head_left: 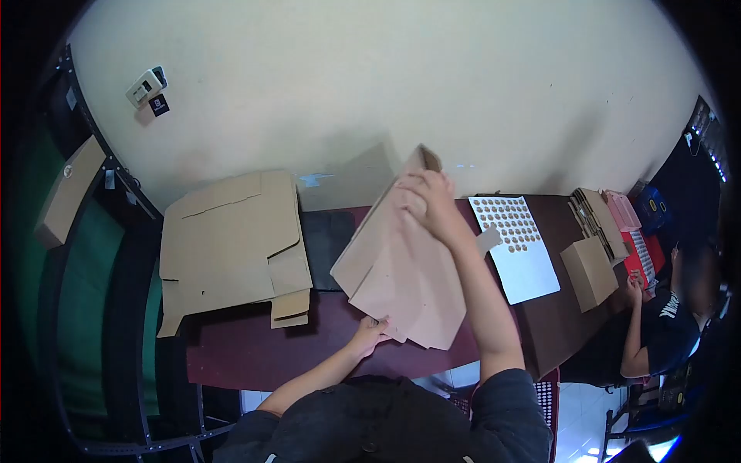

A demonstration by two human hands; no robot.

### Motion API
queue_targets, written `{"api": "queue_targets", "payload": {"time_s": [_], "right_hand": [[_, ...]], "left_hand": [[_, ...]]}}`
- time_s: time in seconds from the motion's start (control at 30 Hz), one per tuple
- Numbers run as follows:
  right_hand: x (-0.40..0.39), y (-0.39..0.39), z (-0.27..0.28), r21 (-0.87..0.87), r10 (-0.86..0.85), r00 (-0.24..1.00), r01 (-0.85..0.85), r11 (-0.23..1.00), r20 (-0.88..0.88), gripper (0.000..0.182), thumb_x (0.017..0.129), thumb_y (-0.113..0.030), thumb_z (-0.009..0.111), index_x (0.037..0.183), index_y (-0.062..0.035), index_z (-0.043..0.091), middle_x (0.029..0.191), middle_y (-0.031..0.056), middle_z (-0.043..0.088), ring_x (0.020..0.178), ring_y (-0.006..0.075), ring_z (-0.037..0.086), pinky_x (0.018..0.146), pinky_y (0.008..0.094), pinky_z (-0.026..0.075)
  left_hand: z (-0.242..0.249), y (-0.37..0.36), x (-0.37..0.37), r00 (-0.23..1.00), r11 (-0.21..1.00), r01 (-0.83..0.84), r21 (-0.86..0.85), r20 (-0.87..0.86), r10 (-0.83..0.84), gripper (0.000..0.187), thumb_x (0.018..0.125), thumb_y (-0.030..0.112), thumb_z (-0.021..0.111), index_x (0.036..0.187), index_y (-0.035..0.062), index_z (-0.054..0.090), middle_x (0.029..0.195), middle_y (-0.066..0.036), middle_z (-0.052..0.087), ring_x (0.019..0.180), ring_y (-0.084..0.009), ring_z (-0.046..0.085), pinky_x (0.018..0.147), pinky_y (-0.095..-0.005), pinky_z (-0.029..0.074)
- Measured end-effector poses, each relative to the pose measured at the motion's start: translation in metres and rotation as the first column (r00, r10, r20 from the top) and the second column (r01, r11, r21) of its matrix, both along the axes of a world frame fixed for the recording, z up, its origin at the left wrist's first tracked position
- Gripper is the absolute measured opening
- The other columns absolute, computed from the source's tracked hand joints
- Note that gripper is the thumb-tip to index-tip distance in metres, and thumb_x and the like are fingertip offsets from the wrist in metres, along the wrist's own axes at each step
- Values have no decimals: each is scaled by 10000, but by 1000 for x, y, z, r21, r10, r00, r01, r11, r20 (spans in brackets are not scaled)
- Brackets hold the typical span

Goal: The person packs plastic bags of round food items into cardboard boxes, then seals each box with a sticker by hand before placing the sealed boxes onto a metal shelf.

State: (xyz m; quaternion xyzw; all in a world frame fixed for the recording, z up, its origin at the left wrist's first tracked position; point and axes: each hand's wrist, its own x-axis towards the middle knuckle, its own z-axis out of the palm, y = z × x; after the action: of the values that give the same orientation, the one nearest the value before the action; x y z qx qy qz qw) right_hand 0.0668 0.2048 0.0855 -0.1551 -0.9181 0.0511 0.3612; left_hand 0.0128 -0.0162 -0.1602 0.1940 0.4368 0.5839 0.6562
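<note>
Left hand: the left hand [369,337] pinches the lower left edge of the cardboard piece [413,289], thumb on the upper face; the fingers beneath are hidden.
Right hand: the right hand [429,197] grips the top end of the same piece, fingers bent over it; the exact fingertip contact cannot be told.
Cardboard piece: held tilted between both hands, above the maroon table [262,355], its narrow end up towards the wall [502,92], its broad, uneven edge towards the wearer.
Dark flat item: the dark flat item [328,247] lies on the maroon table just left of the cardboard piece; its nature cannot be told.
Flattened cardboard: the flattened cardboard [231,239] lies at the left, overlapping the maroon table, one small flap jutting at its near right corner.
White sheet: the white sheet [532,278] lies right of the right forearm, rows of small round brown pieces on its far part.
Brown table, right: the brown table [540,332] bears a cardboard box [590,274] and, just behind it, upright folded cartons [598,220].
Far right: a co-worker [656,332] sits near a red surface [652,251].
</note>
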Motion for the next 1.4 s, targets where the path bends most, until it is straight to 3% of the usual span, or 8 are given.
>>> {"api": "queue_targets", "payload": {"time_s": [0.27, 0.47, 0.6, 0.77, 0.9, 1.07, 1.33, 1.4], "right_hand": [[47, -71, -215, -522, 141, 802, 233, 821, 580, 686, 709, -291, 716, 1276, -27, 432, 1185, 242, 498, 1143, 382, 451, 966, 404, 389], [101, -117, -282, -469, 57, 760, 337, 817, 647, 945, 622, -365, 787, 1364, -43, 298, 1336, 231, 355, 1221, 401, 366, 987, 454, 368], [117, -126, -297, -321, -153, 713, 483, 815, 685, 974, 551, -360, 824, 1347, -77, 338, 1300, 195, 392, 1214, 407, 359, 980, 497, 349], [108, -128, -281, -203, -226, 695, 477, 855, 683, 797, 517, -264, 831, 1210, -114, 468, 1067, 127, 504, 1055, 309, 479, 893, 450, 381], [110, -144, -276, -228, -261, 695, 527, 819, 670, 363, 617, -178, 744, 934, -77, 600, 931, 123, 561, 916, 289, 564, 811, 422, 445], [114, -176, -268, -179, -286, 608, 588, 789, 741, 126, 735, -115, 600, 833, -76, 669, 890, 127, 577, 857, 288, 591, 756, 405, 495], [137, -245, -302, -300, -145, 615, 561, 772, 775, 692, 756, -166, 620, 1375, -96, 319, 1397, 162, 364, 1262, 339, 383, 1014, 431, 345], [137, -257, -300, -399, -153, 690, 568, 720, 707, 725, 761, -212, 655, 1382, -88, 300, 1431, 164, 300, 1298, 362, 317, 1030, 451, 324]], "left_hand": [[-82, 6, -5, 868, 984, -106, -143, 470, 161, 353, 953, 116, 415, 1282, 26, 328, 1297, -171, 440, 1202, -337, 445, 1005, -515, 374], [-98, -15, -13, 864, 860, 456, -231, 346, -365, 457, 975, 383, 313, 1314, 88, 398, 1324, -111, 463, 1187, -251, 476, 986, -406, 368], [-96, -44, -18, 612, 598, 757, -263, -36, -790, 542, 933, 510, 333, 1302, 134, 460, 1269, -86, 523, 1081, -186, 538, 907, -340, 389], [-56, -50, -35, 929, 971, 214, 107, -330, -168, 260, 948, 176, 410, 1145, 43, 516, 1029, -90, 586, 928, -152, 566, 818, -281, 435], [-22, -47, -58, 915, 985, -8, 170, -396, 76, 182, 922, 53, 405, 1059, 18, 519, 968, -84, 579, 879, -149, 558, 816, -256, 436], [-19, -48, -62, 710, 968, 77, 239, -695, 115, 204, 883, 26, 422, 1065, 0, 509, 959, -117, 582, 914, -212, 580, 834, -286, 438], [-78, -76, -30, 408, 793, 597, 125, -898, -166, 430, 822, 84, 515, 1245, 55, 441, 1375, -210, 329, 1286, -364, 322, 1056, -401, 295], [-79, -90, -27, -32, 737, 674, -54, -999, -43, 520, 860, 211, 531, 1339, 95, 366, 1443, -183, 236, 1337, -370, 224, 1075, -438, 252]]}}
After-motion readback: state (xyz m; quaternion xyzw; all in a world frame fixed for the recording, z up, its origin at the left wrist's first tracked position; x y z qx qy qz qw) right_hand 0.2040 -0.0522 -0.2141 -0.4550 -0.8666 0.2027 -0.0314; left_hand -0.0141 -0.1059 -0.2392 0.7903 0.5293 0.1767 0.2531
